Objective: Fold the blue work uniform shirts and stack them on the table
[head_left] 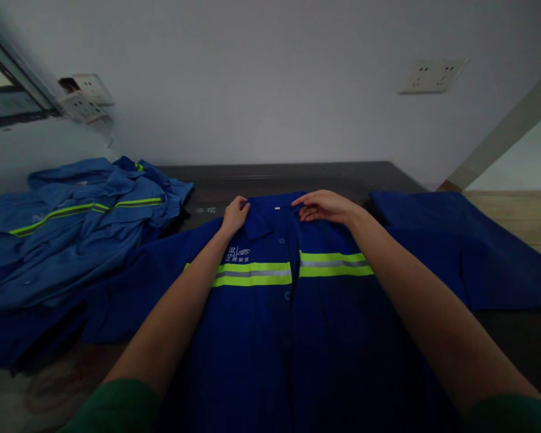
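Note:
A dark blue work jacket [261, 325] lies spread front side up, its sleeves out to both sides, with yellow-green and grey reflective bands across the chest. White lettering and a logo sit on its left-hand chest as seen here. My left hand [235, 214] pinches the jacket at the left end of the collar [258, 222]. At the collar's right end is my right hand [324, 206], its thumb and index finger close together at the collar edge and the other fingers curled below.
Lighter blue garments with yellow-green bands [85, 204] lie heaped at the left. Blue cloth [433, 210] lies at the right on the dark table [297, 177]. The wall behind carries sockets [434, 76], with more sockets [83, 105] at the left corner.

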`<state>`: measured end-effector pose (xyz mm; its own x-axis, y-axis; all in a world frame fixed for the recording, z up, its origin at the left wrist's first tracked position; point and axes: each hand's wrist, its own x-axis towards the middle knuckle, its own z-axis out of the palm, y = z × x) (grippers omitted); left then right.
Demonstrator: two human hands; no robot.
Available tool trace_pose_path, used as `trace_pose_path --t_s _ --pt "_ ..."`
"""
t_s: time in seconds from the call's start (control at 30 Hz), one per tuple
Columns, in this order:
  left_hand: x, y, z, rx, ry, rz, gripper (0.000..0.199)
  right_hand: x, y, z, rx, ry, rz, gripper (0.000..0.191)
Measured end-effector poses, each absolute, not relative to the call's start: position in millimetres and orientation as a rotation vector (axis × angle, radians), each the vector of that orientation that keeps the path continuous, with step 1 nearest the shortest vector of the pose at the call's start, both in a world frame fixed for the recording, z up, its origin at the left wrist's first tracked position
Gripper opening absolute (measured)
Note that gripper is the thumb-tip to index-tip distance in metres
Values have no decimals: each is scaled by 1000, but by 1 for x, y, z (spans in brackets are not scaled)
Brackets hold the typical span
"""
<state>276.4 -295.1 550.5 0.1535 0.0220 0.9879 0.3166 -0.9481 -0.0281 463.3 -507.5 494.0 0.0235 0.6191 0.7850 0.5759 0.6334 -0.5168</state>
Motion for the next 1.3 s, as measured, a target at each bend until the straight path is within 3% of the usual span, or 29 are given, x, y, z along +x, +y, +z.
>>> trace_pose_path --t_s 0.13,0.3,0.4,0.5,0.6,0.73,0.97,1.2,1.3 --pt "275 -302 544 -2131 -363 -1727 31 461 -481 485 -1188 -1708 -81 34" --pt "272 -333 544 -1968 -200 -1456 34 454 -464 481 -1272 -1697 -1113 29" --pt "274 -347 543 -2245 -72 -1042 26 448 -461 483 -1256 -1730 -1416 21" --pt "277 -348 539 -2397 -73 -776 28 448 -458 483 -1427 -1752 -1455 22" --pt "277 -344 536 -2395 -119 -750 26 454 -456 482 -1518 -1692 -1502 25" --pt "276 -343 536 -2360 -193 -793 15 462 -456 486 -1574 -1614 -1522 27" --pt "282 -337 537 -2229 -191 -879 15 453 -446 485 -1603 -1530 -1518 28" --pt "289 -325 540 -2092 -158 -1036 19 450 -436 490 -1534 -1365 -1567 29" --pt "288 -322 529 -2002 -158 -1126 31 449 -433 486 -1461 -1287 -1550 32"
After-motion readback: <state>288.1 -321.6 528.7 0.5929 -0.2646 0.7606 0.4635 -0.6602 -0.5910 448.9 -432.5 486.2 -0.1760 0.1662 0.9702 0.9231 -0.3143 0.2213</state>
